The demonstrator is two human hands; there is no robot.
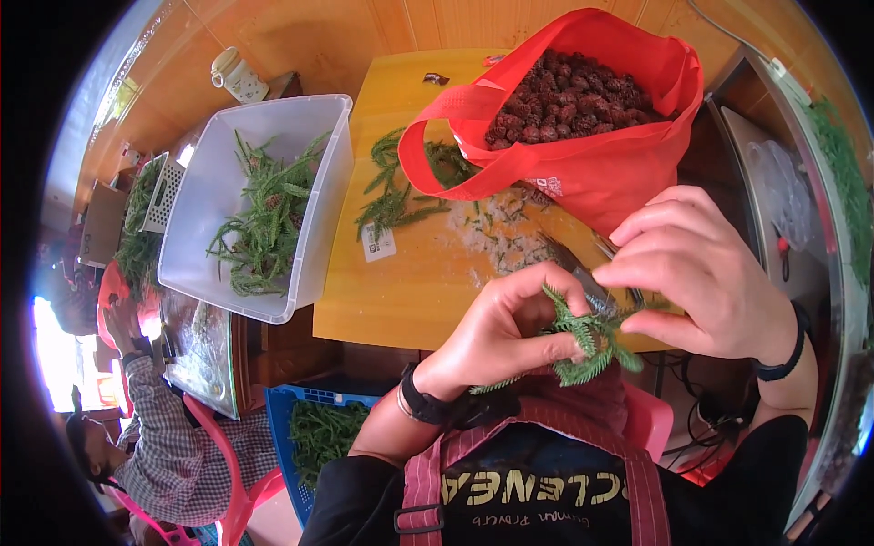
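My left hand (514, 332) is closed round a green artificial pine sprig (587, 341), its needled tips spreading out below the thumb. My right hand (696, 273) is just to the right of the sprig. Its thumb and forefinger are apart, and nothing shows between them. Behind the hands, on the yellow table, lies a dark, slender object (566, 257) that is partly hidden. More green sprigs (401, 205) are on the table left of a red bag (592, 173), which is full of brown pine cones (574, 100).
A clear plastic bin (319, 227) with sprigs stands left of the yellow table (382, 300). Whitish crumbs (501, 227) litter the tabletop. Below it, a blue basket (282, 437) holds greenery. Another person (182, 446) sits at the left. A pink chair (651, 414) is behind me.
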